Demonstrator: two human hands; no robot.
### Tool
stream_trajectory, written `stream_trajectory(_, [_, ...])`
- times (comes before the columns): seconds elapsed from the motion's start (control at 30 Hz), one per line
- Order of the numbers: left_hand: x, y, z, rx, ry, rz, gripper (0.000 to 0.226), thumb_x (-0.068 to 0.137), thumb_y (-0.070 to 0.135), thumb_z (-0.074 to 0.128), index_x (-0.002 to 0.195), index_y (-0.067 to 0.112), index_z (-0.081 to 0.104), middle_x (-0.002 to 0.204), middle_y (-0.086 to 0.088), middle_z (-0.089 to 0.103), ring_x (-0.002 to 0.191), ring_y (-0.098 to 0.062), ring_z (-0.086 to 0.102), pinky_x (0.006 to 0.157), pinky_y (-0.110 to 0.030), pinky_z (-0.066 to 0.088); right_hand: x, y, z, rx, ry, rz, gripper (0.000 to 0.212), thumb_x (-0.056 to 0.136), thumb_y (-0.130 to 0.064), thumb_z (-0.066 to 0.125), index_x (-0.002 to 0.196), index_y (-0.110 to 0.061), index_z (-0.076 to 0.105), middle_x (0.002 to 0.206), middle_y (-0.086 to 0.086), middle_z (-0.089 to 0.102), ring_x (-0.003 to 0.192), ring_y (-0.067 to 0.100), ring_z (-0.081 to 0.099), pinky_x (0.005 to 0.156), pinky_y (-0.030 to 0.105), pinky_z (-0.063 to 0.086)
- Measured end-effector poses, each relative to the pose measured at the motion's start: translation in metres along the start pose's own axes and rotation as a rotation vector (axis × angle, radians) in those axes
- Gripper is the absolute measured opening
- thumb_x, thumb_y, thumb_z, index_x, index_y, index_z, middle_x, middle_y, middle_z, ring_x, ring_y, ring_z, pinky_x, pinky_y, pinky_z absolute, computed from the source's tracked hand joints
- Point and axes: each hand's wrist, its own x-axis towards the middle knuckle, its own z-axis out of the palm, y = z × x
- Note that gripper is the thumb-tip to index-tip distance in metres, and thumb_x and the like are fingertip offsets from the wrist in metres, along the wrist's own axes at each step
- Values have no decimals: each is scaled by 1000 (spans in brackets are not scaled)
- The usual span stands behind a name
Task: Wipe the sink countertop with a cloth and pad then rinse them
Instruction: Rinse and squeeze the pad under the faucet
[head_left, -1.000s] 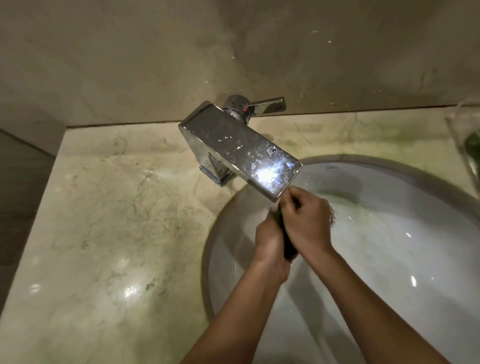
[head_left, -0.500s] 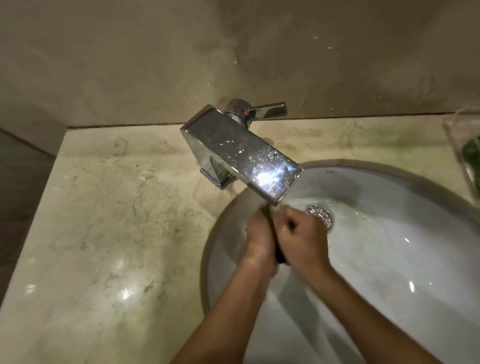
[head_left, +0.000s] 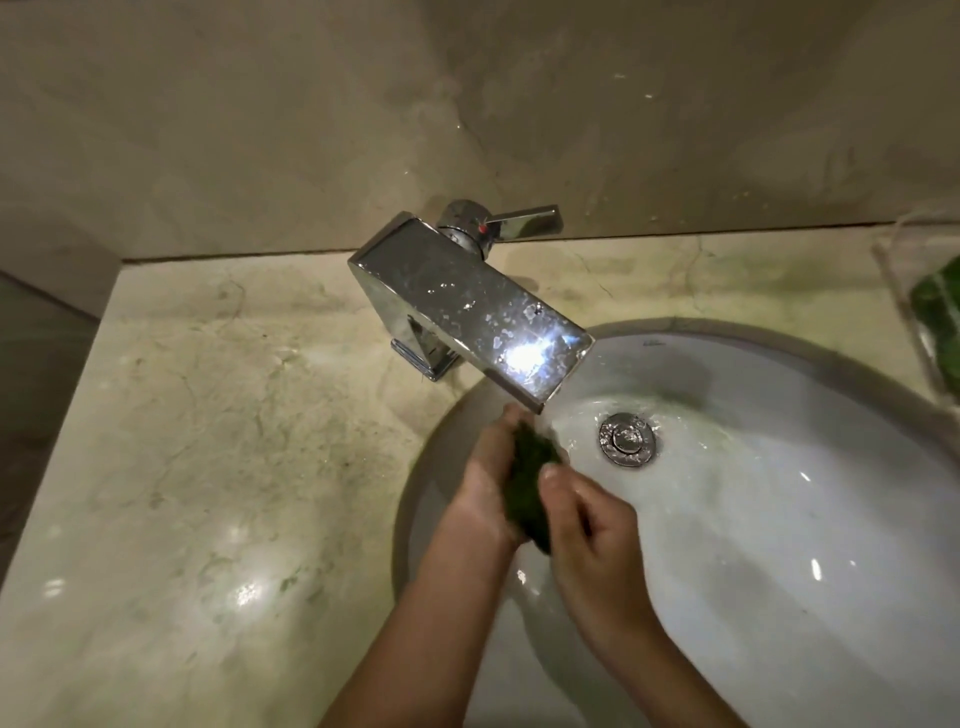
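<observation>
I hold the dark green scouring pad (head_left: 530, 483) between my 2 hands, inside the white oval sink basin (head_left: 779, 545), near its rim at 9 o'clock. My left hand (head_left: 483, 493) wraps the pad's left side, fingers curled round its top end. My right hand (head_left: 592, 530) grips the lower right side, thumb pressed on the green face. The pad's top end lies just below the mouth of the square chrome faucet (head_left: 467, 312), which reaches out from the basin's 11 o'clock. The faucet's flat lever handle (head_left: 527, 222) points towards 3 o'clock. The round chrome drain (head_left: 626, 439) lies at 2 o'clock from my hands, with rippled water around it. The pale veined marble counter (head_left: 208, 441) spreads out at 9 o'clock of the basin. At the 3 o'clock edge of view stands a clear container (head_left: 909, 270) with something green inside.
</observation>
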Motion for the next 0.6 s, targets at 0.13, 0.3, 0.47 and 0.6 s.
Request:
stream_trajectory(0.13, [3, -19, 13, 97, 90, 130, 19, 82, 30, 47, 65, 22, 48, 59, 1, 48, 52, -15, 48, 48, -21, 37, 59, 13, -11, -370, 152, -38, 44, 87, -41, 45, 48, -24, 34, 42, -6, 30, 44, 6, 31, 46, 29, 28])
stream_trajectory(0.3, [3, -9, 15, -85, 12, 236, 45, 96, 19, 36, 54, 17, 54, 39, 5, 43, 34, -6, 43, 36, -13, 33, 38, 13, 8, -535, 72, -238, 40, 87, -34, 43, 54, -12, 45, 42, 3, 43, 42, 12, 36, 44, 31, 29])
stream_trajectory(0.47, [2, -28, 18, 93, 104, 220, 40, 93, 24, 44, 54, 19, 52, 53, 1, 54, 45, -13, 51, 40, -16, 39, 79, 19, -11, -557, 170, 41, 46, 95, -31, 44, 56, -9, 53, 52, 14, 52, 53, 29, 52, 52, 35, 30])
stream_trajectory(0.6, [7, -4, 11, -30, 69, 251, 31, 95, 25, 39, 68, 17, 53, 63, -3, 51, 53, -13, 51, 48, -19, 43, 39, 21, 6, -642, -24, -231, 45, 87, -39, 38, 63, -8, 61, 52, 14, 60, 46, 30, 55, 44, 33, 39])
